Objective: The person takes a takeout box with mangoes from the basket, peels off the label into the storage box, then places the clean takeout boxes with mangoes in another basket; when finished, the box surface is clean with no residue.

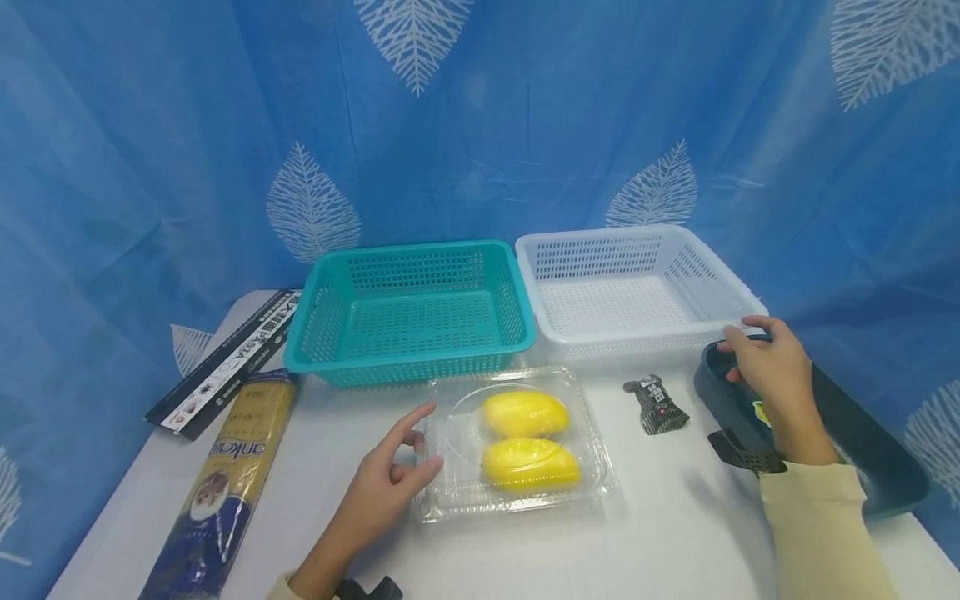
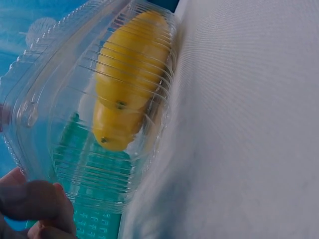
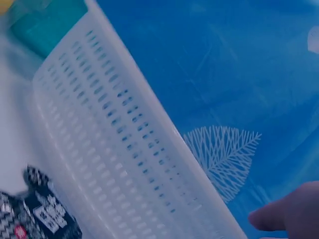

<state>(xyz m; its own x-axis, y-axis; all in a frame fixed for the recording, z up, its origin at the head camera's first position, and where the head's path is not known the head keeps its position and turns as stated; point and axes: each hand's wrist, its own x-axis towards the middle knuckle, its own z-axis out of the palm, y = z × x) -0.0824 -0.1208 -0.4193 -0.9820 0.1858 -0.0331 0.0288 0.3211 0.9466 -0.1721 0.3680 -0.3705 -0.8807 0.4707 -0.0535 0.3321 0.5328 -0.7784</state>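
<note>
A clear plastic clamshell box (image 1: 442,500) holds two yellow oblong fruits (image 1: 528,462), seen through its lid. At the box's left edge is my left hand (image 1: 382,479), thumb and forefinger spread apart with nothing between them. In the left wrist view, the box (image 2: 30,114) stands beyond the curled fingers (image 2: 35,199). My right hand (image 1: 772,367) hovers over the far end of a dark tray (image 1: 885,450), its fingertips near the front right corner of the white basket (image 1: 637,337). No object shows in its loosely bent fingers. Only a fingertip (image 3: 279,216) appears in the right wrist view.
A teal basket (image 1: 412,367) stands left of the white one. A small black-and-white packet (image 1: 656,406) lies between box and tray. On the left are a long black-and-white pasta pack (image 1: 225,367) and a gold-and-blue packet (image 1: 225,483). A blue curtain (image 1: 487,125) hangs behind.
</note>
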